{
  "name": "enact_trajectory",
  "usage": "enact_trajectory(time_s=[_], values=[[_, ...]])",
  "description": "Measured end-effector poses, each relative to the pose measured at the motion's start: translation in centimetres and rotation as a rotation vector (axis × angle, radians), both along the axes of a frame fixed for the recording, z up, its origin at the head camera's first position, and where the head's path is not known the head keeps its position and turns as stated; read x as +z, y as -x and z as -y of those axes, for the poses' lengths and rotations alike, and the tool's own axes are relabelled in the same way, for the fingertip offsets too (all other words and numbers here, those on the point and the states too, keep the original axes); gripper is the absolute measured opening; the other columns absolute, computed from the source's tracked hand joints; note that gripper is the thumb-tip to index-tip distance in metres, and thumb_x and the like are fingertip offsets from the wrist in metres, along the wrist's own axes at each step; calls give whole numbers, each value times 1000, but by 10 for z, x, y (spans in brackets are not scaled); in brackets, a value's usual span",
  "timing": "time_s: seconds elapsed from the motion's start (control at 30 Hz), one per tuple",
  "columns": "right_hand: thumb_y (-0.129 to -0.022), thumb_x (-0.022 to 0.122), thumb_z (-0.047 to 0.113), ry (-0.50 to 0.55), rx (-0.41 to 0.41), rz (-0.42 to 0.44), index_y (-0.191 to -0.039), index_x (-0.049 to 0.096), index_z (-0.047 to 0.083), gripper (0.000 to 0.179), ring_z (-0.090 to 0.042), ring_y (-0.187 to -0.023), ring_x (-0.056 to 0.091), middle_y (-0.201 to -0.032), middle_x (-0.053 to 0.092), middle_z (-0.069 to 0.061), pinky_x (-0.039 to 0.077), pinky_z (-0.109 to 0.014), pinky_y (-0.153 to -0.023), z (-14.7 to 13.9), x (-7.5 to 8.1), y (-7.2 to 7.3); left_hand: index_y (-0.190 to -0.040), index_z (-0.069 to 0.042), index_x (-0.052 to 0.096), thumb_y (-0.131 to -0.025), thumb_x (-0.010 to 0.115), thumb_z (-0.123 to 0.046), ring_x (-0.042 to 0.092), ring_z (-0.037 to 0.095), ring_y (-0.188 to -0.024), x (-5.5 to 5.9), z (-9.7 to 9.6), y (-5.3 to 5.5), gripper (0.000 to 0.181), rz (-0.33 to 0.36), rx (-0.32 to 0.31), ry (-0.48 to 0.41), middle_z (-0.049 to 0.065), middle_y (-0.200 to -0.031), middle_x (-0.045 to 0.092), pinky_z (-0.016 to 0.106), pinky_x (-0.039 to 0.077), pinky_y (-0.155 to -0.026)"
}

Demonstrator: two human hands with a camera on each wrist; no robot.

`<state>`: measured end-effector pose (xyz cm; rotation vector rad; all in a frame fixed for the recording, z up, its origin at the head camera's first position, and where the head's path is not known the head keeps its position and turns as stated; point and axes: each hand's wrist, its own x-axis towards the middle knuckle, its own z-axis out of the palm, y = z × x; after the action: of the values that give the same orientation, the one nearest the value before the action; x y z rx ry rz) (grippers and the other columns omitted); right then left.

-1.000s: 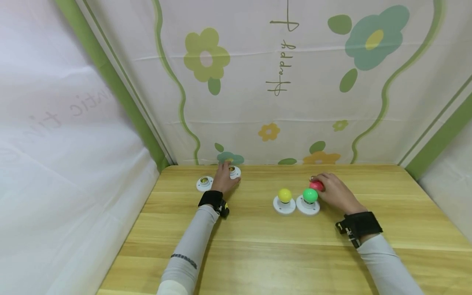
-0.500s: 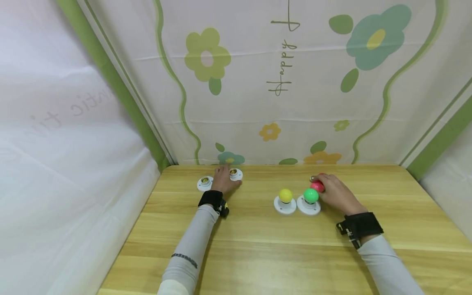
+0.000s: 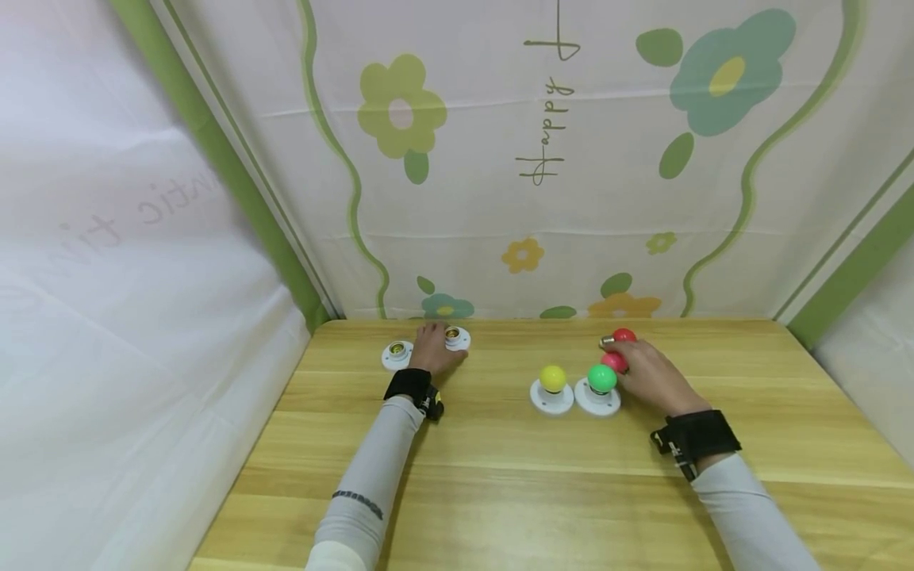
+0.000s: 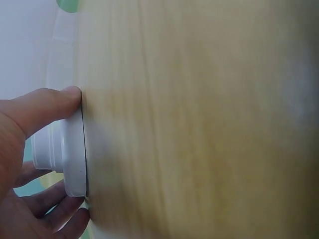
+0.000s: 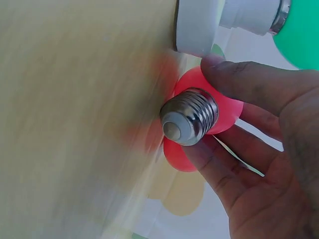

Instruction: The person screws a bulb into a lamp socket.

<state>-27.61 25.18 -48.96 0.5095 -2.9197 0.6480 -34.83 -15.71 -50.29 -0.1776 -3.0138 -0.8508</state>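
Note:
In the head view my left hand [image 3: 437, 350] reaches to the far left of the table and grips a white lamp holder [image 3: 462, 342] by its round base. The left wrist view shows the thumb on one edge of that lamp holder [image 4: 75, 154] and fingers at the opposite edge. A second lamp holder [image 3: 389, 358] lies just left of this hand. On the right side, my right hand [image 3: 653, 377] holds a red light bulb [image 5: 227, 107] between thumb and fingers, its metal screw base towards the wrist camera. Another red bulb [image 3: 624, 335] lies just beyond, partly hidden by the fingers.
A yellow bulb [image 3: 553, 378] and a green bulb [image 3: 602, 378] stand upright in white lamp holders, the green one right beside my right hand. A printed curtain [image 3: 471, 198] hangs along the table's [image 3: 500, 492] back edge, with a white sheet at the left.
The left hand and its lamp holder have shifted slightly right and nearer. The right hand stays in place, its fingers moved off the far red bulb, so more of that bulb and its screw base shows.

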Motion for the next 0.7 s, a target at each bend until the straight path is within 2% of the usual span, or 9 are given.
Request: enact_trajectory(time_s=[0.2, 0.4, 0.7], values=[[-92, 75, 0, 12, -3, -5, -142, 64, -3, 50, -53, -128, 60, -138, 66, -30, 51, -69, -106, 0, 0, 0, -152, -3, 52, -95, 80, -34, 45, 40, -146, 4, -1, -6, 71, -10, -5, -17, 22, -155, 51, 52, 43, -120], [-92, 76, 2, 6, -11, -12, -141, 64, -2, 50, -53, -127, 62, -137, 67, -31, 52, -69, -104, 0, 0, 0, -150, -2, 53, -95, 81, -33, 50, 39, -142, 2, -2, -5, 69, -6, -8, -29, 22, -151, 55, 51, 45, -119], [-97, 74, 7, 39, -11, 1, -140, 62, -6, 47, -49, -124, 64, -134, 67, -30, 53, -67, -103, 2, 7, 0, -152, 0, 49, -95, 81, -31, 49, 40, -144, -1, -4, -6, 72, -7, -38, -77, 23, -155, 48, 51, 46, -119]])
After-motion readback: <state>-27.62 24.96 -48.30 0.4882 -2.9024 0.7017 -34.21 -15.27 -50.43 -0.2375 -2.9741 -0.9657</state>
